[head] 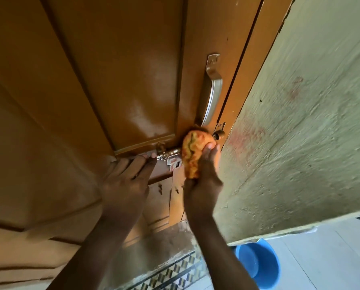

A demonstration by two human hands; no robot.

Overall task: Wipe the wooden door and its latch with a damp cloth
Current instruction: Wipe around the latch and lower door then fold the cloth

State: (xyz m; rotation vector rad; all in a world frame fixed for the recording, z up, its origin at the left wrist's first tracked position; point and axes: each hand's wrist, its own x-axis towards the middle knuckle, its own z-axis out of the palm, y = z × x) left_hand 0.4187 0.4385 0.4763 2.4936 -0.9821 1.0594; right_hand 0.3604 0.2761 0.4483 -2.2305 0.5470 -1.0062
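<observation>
Glossy brown door (116, 84) w/ steel handle (211, 91), rough greenish wall (300, 122); hands: L flat, R round cloth (192, 153).

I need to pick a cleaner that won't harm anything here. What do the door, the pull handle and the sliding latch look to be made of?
Door: seemingly wood under glossy brown paint, judging by raised panels and sheen. Pull handle: metal, brushed silver look. Latch: shiny chrome-like metal with bright reflections. The cloth in the right hand covers part of it.
</observation>
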